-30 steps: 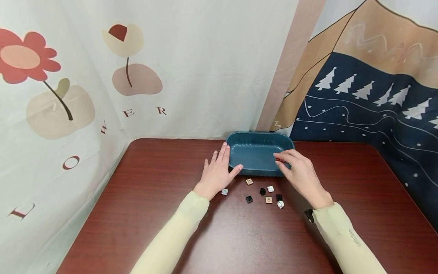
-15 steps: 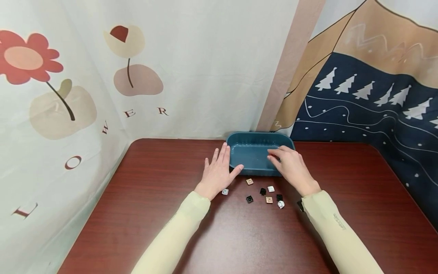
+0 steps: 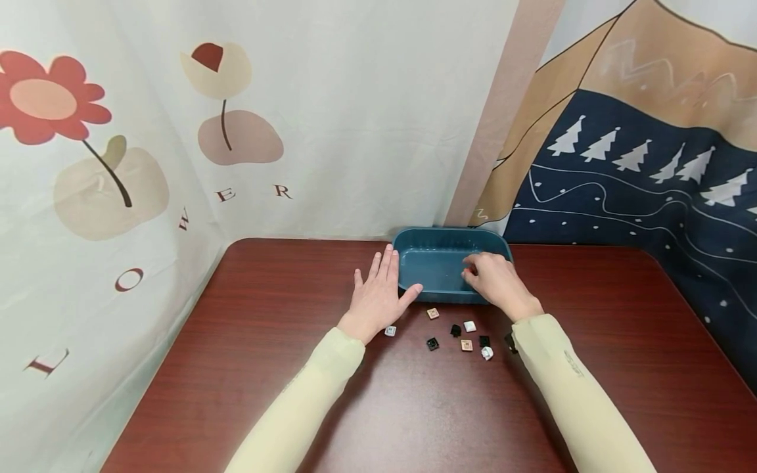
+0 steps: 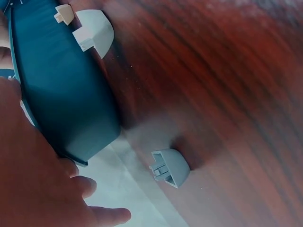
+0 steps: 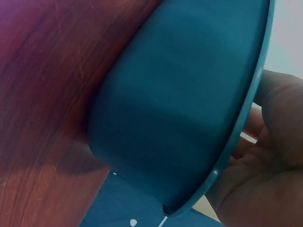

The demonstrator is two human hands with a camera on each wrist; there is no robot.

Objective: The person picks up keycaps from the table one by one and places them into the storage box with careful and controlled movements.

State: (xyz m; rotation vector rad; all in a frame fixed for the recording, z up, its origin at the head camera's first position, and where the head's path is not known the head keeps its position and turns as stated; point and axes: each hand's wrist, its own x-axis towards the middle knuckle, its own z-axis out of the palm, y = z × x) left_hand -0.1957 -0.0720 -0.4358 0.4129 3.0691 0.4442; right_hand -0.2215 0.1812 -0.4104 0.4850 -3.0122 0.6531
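Observation:
Spread fingers of my left hand (image 3: 377,299) rest at the left end of the blue-green plastic tub (image 3: 427,295), thumb along its near rim. My right hand (image 3: 499,281) reaches over the tub's right side, pinching a small red keycap (image 3: 471,269) between thumb and fingertips; most of it is hidden. In the right wrist view the tub's wall (image 5: 175,99) hides the fingertips. In front of the tub lie several loose keycaps, among them a beige keycap (image 3: 433,314), a white keycap (image 3: 470,326) and a black keycap (image 3: 433,343). A pale keycap (image 4: 173,168) lies beside my left wrist.
The dark red wooden table (image 3: 284,368) carries everything. Behind it hang a pale printed curtain (image 3: 355,131) and a navy cloth with white trees (image 3: 621,197); the tub stands near the back edge.
My right hand has moved left and inward from the tub's right rim with the red keycap, its fingertips now over the tub. The left hand stays in place.

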